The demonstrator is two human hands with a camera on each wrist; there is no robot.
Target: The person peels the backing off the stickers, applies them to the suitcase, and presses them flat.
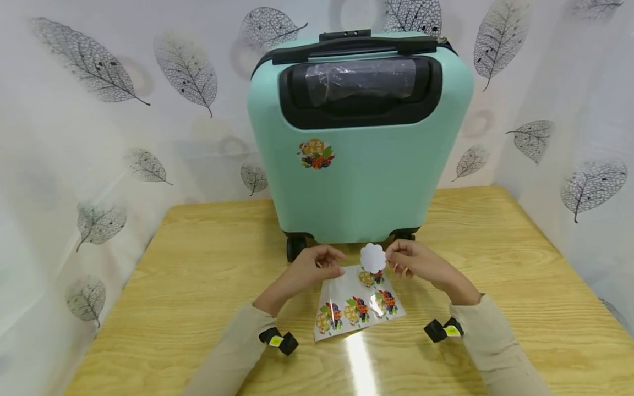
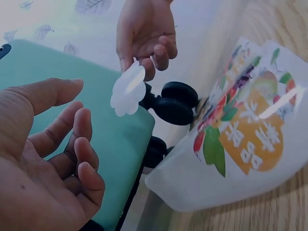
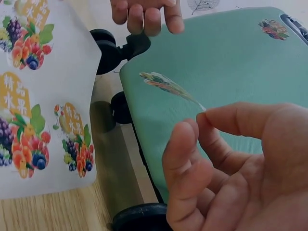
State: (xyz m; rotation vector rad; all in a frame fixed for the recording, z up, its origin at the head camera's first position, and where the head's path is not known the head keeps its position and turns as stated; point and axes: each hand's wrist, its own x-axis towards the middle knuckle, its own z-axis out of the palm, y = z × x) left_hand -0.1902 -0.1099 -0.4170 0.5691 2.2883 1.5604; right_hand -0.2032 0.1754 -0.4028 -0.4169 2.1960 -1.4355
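Beige sleeves (image 1: 230,344) reach from the near side of the tabletop (image 1: 208,264), angling inward toward a mint-green suitcase (image 1: 371,187) that stands on its wheels. Between thumb and fingertip, the right hand (image 1: 421,265) pinches a scalloped fruit sticker (image 1: 372,257) by its rim, in the air by the far edge of the sticker sheet (image 1: 342,286), white back toward the person. Keeping that grip to the very edge seems wise: such thin film could fold onto itself, and skin could foul the adhesive. Slow, level wrist turns should suit it better than tugs. The left hand (image 1: 308,270) holds nothing, its fingers loosely bent and thumb apart, near the sheet's far left corner. A matching sticker (image 1: 316,154) sits on the suitcase, left of centre.
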